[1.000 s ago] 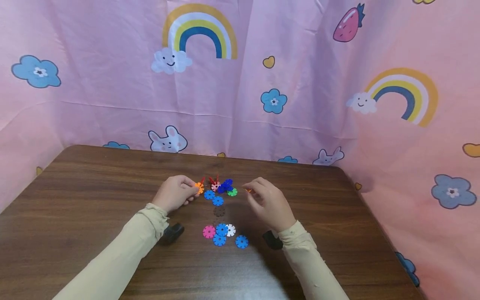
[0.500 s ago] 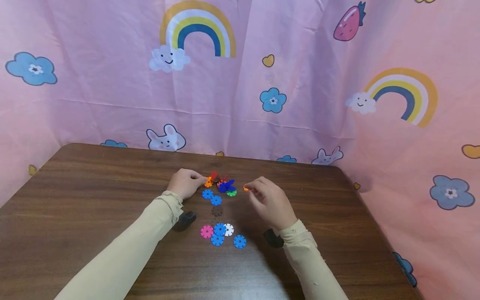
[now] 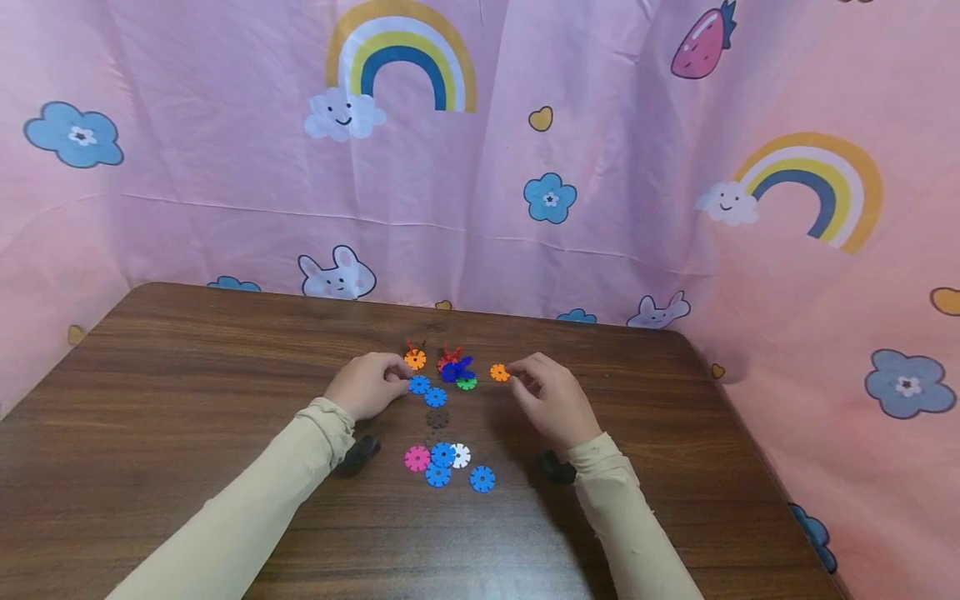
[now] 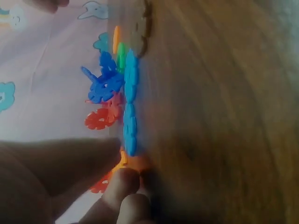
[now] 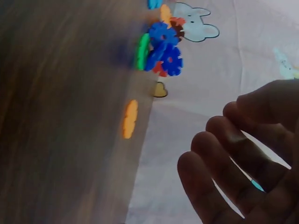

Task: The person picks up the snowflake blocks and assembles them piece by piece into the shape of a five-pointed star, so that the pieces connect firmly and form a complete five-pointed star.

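Note:
My left hand (image 3: 369, 387) is low over the table beside two light blue notched discs (image 3: 419, 384), its fingertips right at the nearer one's edge. In the left wrist view the thumb and fingers (image 4: 127, 182) are parted, with nothing held between them. Behind that hand stands an orange disc (image 3: 415, 359) joined to red and brown pieces. My right hand (image 3: 557, 400) hovers with loosely bent fingers near a flat orange disc (image 3: 499, 372); the right wrist view shows a gap between them. Between the hands sits a joined cluster of dark blue discs (image 3: 457, 370) with red ones, next to a green disc (image 3: 467, 383).
Nearer on the table lie a brown disc (image 3: 437, 418), a pink disc (image 3: 417, 458), a white disc (image 3: 462, 456) and several light blue discs (image 3: 482, 479). A pink patterned curtain (image 3: 480, 167) hangs behind the wooden table (image 3: 225, 358).
My left hand has set the orange and red piece down beside the cluster and drawn back towards the light blue discs. My right hand has let go of the orange disc, which now lies flat.

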`<state>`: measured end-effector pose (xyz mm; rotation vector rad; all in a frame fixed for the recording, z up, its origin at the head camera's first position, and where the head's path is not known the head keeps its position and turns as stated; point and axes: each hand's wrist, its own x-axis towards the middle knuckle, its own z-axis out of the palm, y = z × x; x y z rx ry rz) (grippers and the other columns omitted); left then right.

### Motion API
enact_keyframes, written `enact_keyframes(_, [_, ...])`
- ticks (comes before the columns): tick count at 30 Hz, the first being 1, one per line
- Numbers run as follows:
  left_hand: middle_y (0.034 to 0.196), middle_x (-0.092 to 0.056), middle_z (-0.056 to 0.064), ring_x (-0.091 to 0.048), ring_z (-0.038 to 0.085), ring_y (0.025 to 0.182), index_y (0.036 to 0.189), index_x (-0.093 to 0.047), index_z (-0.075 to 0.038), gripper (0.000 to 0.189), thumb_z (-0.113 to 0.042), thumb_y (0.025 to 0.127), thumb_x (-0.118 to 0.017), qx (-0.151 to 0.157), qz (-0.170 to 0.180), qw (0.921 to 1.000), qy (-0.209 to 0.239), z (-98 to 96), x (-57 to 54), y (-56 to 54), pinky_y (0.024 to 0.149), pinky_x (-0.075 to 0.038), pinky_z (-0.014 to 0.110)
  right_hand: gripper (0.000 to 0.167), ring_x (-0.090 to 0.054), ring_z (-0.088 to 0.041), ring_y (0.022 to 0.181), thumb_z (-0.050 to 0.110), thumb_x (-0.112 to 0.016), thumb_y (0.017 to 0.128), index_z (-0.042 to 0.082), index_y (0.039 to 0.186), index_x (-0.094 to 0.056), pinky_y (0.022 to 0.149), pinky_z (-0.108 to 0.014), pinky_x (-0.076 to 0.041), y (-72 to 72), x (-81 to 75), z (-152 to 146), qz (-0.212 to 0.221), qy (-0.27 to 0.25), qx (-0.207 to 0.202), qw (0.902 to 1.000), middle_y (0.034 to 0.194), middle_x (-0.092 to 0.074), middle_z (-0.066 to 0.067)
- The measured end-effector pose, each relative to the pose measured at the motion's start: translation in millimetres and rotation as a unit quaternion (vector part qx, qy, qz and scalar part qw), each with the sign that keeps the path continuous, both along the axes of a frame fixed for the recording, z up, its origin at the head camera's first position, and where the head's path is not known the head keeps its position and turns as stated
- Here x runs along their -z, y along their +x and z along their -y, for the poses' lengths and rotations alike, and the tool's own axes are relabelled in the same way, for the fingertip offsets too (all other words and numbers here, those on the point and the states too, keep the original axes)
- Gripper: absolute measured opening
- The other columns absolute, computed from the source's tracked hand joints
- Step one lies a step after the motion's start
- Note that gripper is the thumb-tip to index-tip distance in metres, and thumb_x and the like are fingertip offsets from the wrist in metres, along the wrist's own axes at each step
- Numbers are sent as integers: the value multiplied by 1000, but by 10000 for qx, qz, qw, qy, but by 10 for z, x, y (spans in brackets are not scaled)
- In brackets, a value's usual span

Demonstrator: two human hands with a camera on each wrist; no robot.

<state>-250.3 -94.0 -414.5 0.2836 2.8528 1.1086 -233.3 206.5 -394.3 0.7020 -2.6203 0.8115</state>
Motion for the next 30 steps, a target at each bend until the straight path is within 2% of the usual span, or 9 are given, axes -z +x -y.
enact_keyframes(2, [83, -64, 0, -56, 17, 75, 119, -75, -9, 25, -19, 97, -70, 176, -19, 9998, -119, 0, 25, 14, 67, -46, 32, 13, -66, -13, 83, 10, -71, 96, 6, 107, -76, 75, -34, -58, -18, 25, -13, 102, -11, 6, 9999, 97, -71, 0])
enact_keyframes(5, [79, -60, 0, -53, 16, 70, 127, -73, -10, 31, -19, 97, -70, 278, 20, 9994, -219, -10, 38, 25, 63, -43, 31, 13, -66, -14, 83, 10, -71, 96, 5, 107, -76, 74, -34, -58, -35, 51, -27, 258, 20, 51, 9997, 98, -71, 0])
enact_keyframes(10, [78, -58, 1, -52, 16, 68, 132, -70, -11, 37, -21, 97, -72, 232, 90, 9991, -345, -39, 28, 33, 60, -42, 31, 12, -65, -14, 82, 11, -73, 96, 7, 106, -77, 74, -34, -57, -71, 85, -54, 358, 62, 133, 9993, 97, -71, 0])
enact_keyframes(14, [81, -60, 2, -54, 18, 73, 124, -74, -11, 31, -21, 94, -76, 105, 51, 9997, -226, -48, 3, 42, 63, -43, 32, 11, -64, -14, 82, 10, -73, 96, 7, 106, -77, 74, -35, -58, -99, 98, -72, 375, 78, 140, 9992, 96, -70, 1])
enact_keyframes(20, [96, -67, 6, -60, 23, 90, 105, -72, -9, 24, -21, 88, -83, -95, 171, 9998, 42, -40, -25, 56, 81, -50, 40, 11, -64, -15, 83, 10, -72, 96, 7, 106, -77, 76, -36, -58, -112, 108, -90, 459, 125, 143, 9988, 96, -70, 1])
enact_keyframes(23, [93, -67, 6, -61, 23, 86, 100, -67, -8, 24, -20, 87, -84, -110, 327, 9992, 209, -45, -39, 74, 78, -50, 40, 11, -64, -15, 83, 11, -73, 96, 7, 105, -77, 76, -36, -58, -104, 109, -96, 507, 147, 163, 9985, 96, -71, 1])
enact_keyframes(26, [89, -66, 5, -60, 21, 81, 100, -65, -8, 23, -18, 89, -82, -65, 313, 9987, 385, -43, -36, 98, 74, -49, 36, 11, -64, -14, 83, 11, -73, 96, 7, 105, -77, 76, -35, -58, -92, 110, -95, 566, 172, 191, 9981, 96, -70, 1])
enact_keyframes(30, [92, -71, 3, -64, 18, 83, 110, -71, -7, 23, -21, 94, -78, -24, -93, 9979, 647, -29, -79, 148, 76, -53, 37, 15, -63, -14, 82, 12, -74, 95, 7, 109, -76, 75, -34, -57, -79, 115, -67, 667, 179, 236, 9973, 98, -70, 0])
